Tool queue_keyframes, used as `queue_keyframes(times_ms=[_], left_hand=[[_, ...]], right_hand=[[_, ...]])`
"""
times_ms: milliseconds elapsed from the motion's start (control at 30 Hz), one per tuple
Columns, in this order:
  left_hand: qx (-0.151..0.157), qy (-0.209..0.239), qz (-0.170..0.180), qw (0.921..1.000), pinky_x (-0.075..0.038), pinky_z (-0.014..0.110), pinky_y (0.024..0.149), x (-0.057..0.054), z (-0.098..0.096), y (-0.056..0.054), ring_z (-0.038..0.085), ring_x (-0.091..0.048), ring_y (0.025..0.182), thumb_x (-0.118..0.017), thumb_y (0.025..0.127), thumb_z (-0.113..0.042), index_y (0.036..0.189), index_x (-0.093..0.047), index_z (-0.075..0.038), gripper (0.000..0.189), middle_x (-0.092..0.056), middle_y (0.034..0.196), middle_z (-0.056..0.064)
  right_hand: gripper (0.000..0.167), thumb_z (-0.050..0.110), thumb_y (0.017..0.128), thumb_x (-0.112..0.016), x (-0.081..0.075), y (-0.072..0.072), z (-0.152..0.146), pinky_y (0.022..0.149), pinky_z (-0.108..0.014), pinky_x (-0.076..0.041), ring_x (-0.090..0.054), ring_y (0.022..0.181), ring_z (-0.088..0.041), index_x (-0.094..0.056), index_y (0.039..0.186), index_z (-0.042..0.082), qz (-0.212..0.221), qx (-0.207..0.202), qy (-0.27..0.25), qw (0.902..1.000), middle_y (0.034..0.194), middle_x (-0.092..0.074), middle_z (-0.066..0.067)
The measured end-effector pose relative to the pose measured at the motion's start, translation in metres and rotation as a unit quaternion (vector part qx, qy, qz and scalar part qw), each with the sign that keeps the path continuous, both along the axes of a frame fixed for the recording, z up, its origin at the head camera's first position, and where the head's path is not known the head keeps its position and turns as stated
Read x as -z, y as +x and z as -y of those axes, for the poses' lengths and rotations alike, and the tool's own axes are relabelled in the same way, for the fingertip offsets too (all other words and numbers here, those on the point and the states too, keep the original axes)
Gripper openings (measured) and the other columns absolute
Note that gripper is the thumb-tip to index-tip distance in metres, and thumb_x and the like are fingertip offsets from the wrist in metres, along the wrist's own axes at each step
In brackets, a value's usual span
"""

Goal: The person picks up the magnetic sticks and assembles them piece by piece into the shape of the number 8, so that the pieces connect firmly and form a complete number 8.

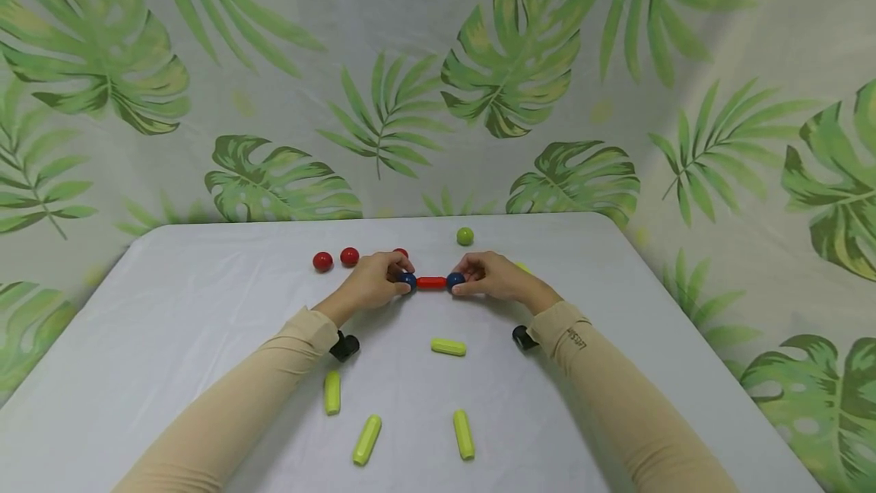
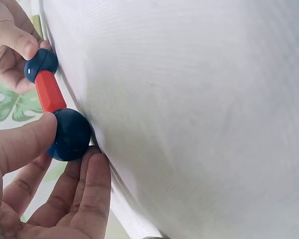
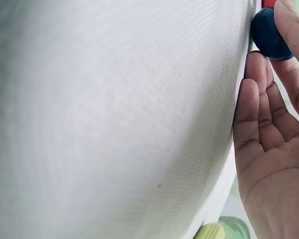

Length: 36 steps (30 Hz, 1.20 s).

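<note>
A red stick joins two dark blue balls, one at each end, close over the white table. My left hand pinches the left blue ball between thumb and fingers. At the other end, my right hand grips the right blue ball in the same way. In the left wrist view the red stick runs straight from ball to ball. The right wrist view catches the right blue ball at its upper edge, with the thumb on it.
Red balls lie behind my left hand, one partly hidden. A green ball sits near the table's back edge. Several yellow-green sticks lie between and in front of my forearms. A leaf-patterned cloth hangs behind the white table.
</note>
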<state>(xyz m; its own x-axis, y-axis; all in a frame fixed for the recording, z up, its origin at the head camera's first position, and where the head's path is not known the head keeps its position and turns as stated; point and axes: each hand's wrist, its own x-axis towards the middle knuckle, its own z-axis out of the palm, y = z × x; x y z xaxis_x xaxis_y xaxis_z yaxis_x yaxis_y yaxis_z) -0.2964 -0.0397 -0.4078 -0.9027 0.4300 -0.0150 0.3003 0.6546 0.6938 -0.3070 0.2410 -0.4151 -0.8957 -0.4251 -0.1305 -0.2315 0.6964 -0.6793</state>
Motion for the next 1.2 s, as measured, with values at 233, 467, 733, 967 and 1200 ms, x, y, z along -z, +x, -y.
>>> queue_keyframes(times_ms=[233, 467, 733, 967, 1200], left_hand=[[0.006, 0.003, -0.003, 1.0000, -0.056, 0.047, 0.106, -0.001, 0.002, -0.002, 0.029, -0.070, 0.112, -0.078, 0.098, -0.009, 0.120, -0.072, -0.009, 0.023, -0.076, 0.122, 0.015], [0.007, 0.010, 0.006, 0.9999, -0.056, 0.047, 0.106, 0.000, 0.003, -0.002, 0.029, -0.071, 0.114, -0.078, 0.098, -0.010, 0.121, -0.072, -0.010, 0.023, -0.076, 0.123, 0.015], [0.008, 0.015, 0.034, 0.9993, -0.054, 0.047, 0.106, 0.001, 0.008, -0.005, 0.027, -0.069, 0.116, -0.077, 0.100, -0.016, 0.124, -0.072, -0.014, 0.024, -0.076, 0.124, 0.012], [0.012, 0.033, 0.057, 0.9978, -0.053, 0.045, 0.104, 0.000, 0.012, -0.006, 0.027, -0.067, 0.115, -0.072, 0.103, -0.017, 0.127, -0.072, -0.013, 0.025, -0.074, 0.127, 0.013], [0.007, 0.027, 0.055, 0.9981, -0.052, 0.046, 0.103, 0.000, 0.012, -0.005, 0.028, -0.067, 0.117, -0.074, 0.102, -0.018, 0.127, -0.073, -0.015, 0.025, -0.075, 0.127, 0.013]], right_hand=[[0.031, 0.025, 0.098, -0.082, 0.000, -0.002, 0.001, 0.084, -0.029, -0.047, -0.057, 0.092, -0.017, -0.072, 0.122, 0.008, 0.004, 0.004, -0.004, 1.0000, 0.101, -0.066, -0.004], [0.032, 0.025, 0.098, -0.082, 0.002, -0.004, -0.001, 0.085, -0.029, -0.047, -0.057, 0.093, -0.017, -0.072, 0.123, 0.008, 0.010, 0.003, -0.004, 0.9999, 0.101, -0.065, -0.004], [0.034, 0.027, 0.097, -0.082, 0.002, -0.004, -0.001, 0.085, -0.029, -0.048, -0.058, 0.094, -0.018, -0.072, 0.124, 0.009, 0.017, 0.001, -0.008, 0.9998, 0.102, -0.066, -0.004], [0.037, 0.031, 0.098, -0.082, 0.005, -0.006, -0.003, 0.087, -0.031, -0.048, -0.059, 0.095, -0.019, -0.071, 0.126, 0.010, 0.022, -0.001, -0.014, 0.9997, 0.105, -0.067, -0.005], [0.040, 0.032, 0.098, -0.081, 0.001, -0.004, -0.002, 0.088, -0.031, -0.048, -0.060, 0.096, -0.019, -0.071, 0.130, 0.011, 0.025, 0.005, -0.005, 0.9996, 0.107, -0.068, -0.006]])
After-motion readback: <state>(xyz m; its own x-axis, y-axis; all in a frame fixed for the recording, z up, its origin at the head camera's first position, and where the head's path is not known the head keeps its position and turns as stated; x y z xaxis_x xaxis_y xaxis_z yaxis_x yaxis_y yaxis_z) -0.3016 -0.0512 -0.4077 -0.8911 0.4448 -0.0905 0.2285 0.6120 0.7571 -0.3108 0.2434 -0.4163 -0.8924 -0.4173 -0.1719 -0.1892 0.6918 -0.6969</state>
